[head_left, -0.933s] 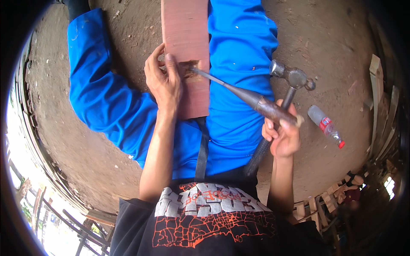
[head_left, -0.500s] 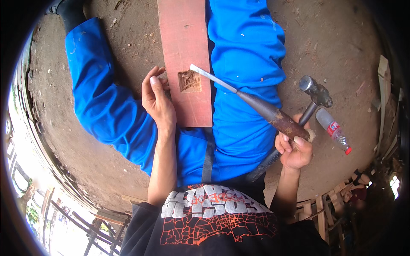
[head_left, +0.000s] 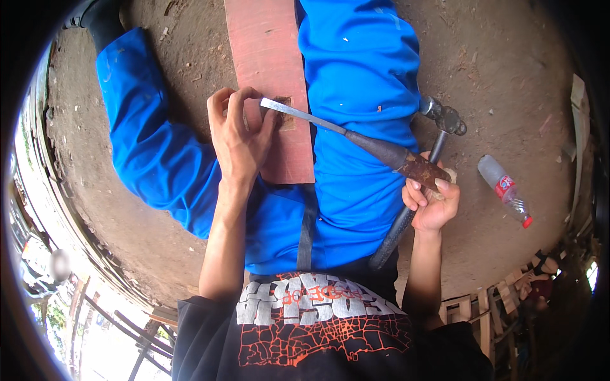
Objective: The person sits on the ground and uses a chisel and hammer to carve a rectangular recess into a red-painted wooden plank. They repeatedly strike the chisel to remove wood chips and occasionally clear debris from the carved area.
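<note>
A reddish wooden board (head_left: 267,51) lies lengthwise between my legs, with a rough square hole (head_left: 287,120) cut near its close end. My left hand (head_left: 238,136) is over the board's left side, fingers bent and apart. Its thumb reaches the hole, partly covering it, beside the chisel's tip; whether they touch, I cannot tell. My right hand (head_left: 434,202) is closed around the brown wooden handle of a chisel (head_left: 375,149), whose blade slants up and left over the board. A ball-peen hammer (head_left: 438,136) is held in the same hand, its dark handle crossing beneath the chisel.
My legs in blue trousers (head_left: 359,70) flank the board on the dirt floor (head_left: 483,63). A clear plastic bottle (head_left: 505,187) with a red label and cap lies right of my right hand. Wooden pieces (head_left: 489,311) are stacked at the lower right.
My left hand has moved from the board's left edge onto the board, over the hole. The chisel and hammer have shifted slightly left with my right hand.
</note>
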The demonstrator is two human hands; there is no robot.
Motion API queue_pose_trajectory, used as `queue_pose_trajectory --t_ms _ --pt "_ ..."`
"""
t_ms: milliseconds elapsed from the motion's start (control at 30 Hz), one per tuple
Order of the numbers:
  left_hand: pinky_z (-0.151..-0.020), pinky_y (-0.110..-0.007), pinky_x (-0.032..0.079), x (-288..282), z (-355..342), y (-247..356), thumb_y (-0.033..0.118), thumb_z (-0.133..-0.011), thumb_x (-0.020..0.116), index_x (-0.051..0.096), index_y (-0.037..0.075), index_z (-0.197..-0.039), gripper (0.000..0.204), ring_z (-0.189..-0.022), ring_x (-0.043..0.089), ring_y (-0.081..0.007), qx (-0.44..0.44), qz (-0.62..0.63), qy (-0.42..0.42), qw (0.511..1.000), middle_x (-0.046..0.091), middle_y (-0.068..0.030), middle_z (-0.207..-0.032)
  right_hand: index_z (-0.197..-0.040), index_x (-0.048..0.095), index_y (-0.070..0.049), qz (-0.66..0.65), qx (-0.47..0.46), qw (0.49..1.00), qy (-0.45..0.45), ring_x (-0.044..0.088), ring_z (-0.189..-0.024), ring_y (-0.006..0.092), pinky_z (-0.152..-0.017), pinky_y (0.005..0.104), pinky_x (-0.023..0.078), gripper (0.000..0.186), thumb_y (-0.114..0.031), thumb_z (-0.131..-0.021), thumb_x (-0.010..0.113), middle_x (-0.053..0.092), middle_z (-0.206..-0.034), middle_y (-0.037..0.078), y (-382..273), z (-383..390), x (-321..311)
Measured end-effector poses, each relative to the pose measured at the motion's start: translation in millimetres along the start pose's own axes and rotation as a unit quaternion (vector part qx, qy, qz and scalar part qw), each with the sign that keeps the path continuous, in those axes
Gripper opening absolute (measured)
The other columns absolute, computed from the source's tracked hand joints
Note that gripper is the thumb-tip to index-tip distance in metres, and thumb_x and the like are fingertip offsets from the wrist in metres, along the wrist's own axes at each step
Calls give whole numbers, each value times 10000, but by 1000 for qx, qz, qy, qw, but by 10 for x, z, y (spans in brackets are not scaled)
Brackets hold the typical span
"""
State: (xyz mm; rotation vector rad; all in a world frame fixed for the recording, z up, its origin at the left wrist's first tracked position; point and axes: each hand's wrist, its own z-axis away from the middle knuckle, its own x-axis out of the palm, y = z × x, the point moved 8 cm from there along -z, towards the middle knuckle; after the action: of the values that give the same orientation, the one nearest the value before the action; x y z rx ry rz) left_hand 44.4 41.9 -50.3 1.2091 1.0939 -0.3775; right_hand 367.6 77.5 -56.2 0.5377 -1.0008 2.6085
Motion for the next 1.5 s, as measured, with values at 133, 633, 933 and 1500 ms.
queue_pose_trajectory --t_ms 133,633,933,1500 --pt "-786 -394 516 -16 2 -16 68 -711 774 656 82 -1016 327 -974 599 -319 34 -33 6 999 574 -160 -1046 -1135 491 12 -20 13 1000 -6 351 -424 65 -374 223 327 468 -305 -791 507 549 -743 93 27 -49 -76" --pt "-866 -464 477 136 3 -87 178 -705 799 556 44 -1042 437 -1112 478 -402 -25 -13 -43 999 499 -217 -1094 -1135 499 -3 -36 17 999 -19 347 -434 69 -383 217 326 455 -310 -799 510 527 -755 98 70 -56 -106" --pt "-855 -482 499 111 45 -142 196 -724 775 564 73 -1083 434 -1068 539 -427 -59 15 -25 998 476 -246 -1152 -1114 515 -2 -41 16 999 -9 342 -432 73 -380 218 323 442 -315 -803 505 512 -744 107 78 -54 -102" --pt "-836 -472 516 38 43 -165 140 -737 720 579 85 -1034 334 -1010 580 -400 -42 45 6 998 511 -209 -1124 -1102 558 2 -15 1 1000 4 348 -449 89 -394 226 311 456 -332 -793 522 514 -736 104 63 -44 -127"
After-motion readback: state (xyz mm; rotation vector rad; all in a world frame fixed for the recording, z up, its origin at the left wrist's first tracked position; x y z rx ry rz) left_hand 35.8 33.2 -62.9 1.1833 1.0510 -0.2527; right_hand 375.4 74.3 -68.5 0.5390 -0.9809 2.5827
